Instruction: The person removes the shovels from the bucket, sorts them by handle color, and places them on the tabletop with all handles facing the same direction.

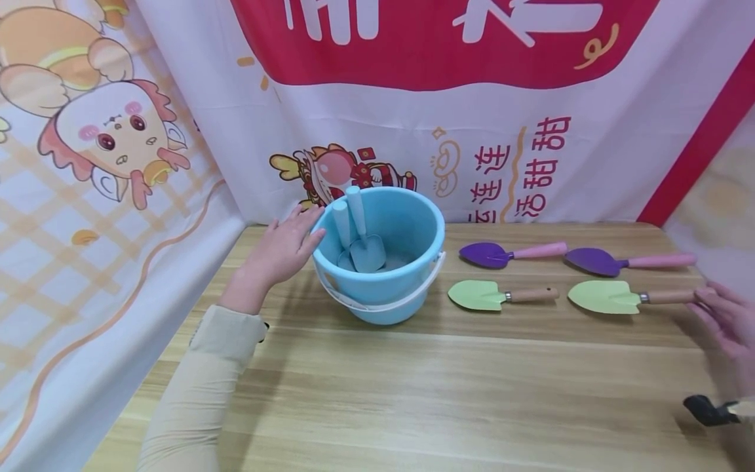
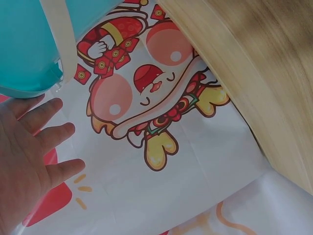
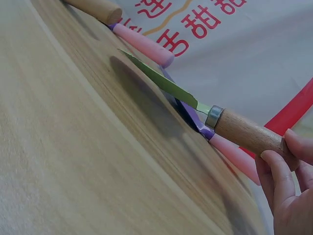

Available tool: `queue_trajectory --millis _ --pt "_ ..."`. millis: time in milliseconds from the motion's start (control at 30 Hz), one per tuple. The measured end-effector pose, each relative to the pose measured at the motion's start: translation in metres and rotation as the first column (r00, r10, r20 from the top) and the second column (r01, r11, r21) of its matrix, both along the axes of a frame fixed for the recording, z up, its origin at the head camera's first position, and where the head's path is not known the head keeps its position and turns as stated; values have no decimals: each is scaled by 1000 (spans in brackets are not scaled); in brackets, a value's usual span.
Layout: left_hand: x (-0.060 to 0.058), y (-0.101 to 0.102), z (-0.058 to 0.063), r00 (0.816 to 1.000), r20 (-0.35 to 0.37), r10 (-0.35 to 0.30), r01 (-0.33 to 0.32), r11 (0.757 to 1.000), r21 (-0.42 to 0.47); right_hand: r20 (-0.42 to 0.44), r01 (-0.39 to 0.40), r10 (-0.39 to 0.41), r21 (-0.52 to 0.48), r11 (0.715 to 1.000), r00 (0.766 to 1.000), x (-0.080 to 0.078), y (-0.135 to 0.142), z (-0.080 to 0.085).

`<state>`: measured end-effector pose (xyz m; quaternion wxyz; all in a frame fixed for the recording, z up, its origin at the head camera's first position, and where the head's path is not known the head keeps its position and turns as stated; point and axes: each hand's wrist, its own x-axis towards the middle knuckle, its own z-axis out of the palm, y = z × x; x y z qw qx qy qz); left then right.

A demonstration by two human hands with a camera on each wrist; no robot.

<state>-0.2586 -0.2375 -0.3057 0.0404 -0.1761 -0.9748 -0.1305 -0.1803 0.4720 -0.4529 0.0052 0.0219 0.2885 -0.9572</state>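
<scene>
A light blue bucket (image 1: 377,292) stands on the table with two blue hand shovels (image 1: 368,252) leaning inside, handles up. My left hand (image 1: 287,246) is at the bucket's left rim, fingers spread and fairly straight; in the left wrist view, the fingertips (image 2: 36,100) lie close to the rim, and contact is hard to tell. At the far right, my right hand (image 1: 728,318) pinches the end of the wooden handle of a green garden trowel (image 1: 604,296). In the right wrist view, that trowel's blade (image 3: 161,83) is tilted and raised off the wood.
Left of the held trowel lies a second green trowel (image 1: 476,295). Behind them are two purple trowels (image 1: 486,255) with pink handles. The bucket's white handle (image 1: 383,307) hangs down in front. Printed cloth (image 1: 366,108) walls the table's back and sides.
</scene>
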Motion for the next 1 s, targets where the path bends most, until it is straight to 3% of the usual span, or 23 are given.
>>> queue_trajectory --millis 400,700,800,1000 --pt "2 0 1 1000 3 -1 1 1000 2 88 29 -25 -40 999 996 4 -2 -3" --pt "2 1 1 1000 8 9 -9 1000 2 84 104 -95 -111 988 992 -1 -1 -10" --pt "3 1 1 1000 6 12 -12 1000 1 105 130 -122 -73 989 987 -2 -1 -12" --pt "4 1 1 1000 7 14 -14 1000 6 139 101 -100 -1 995 985 -4 0 -12"
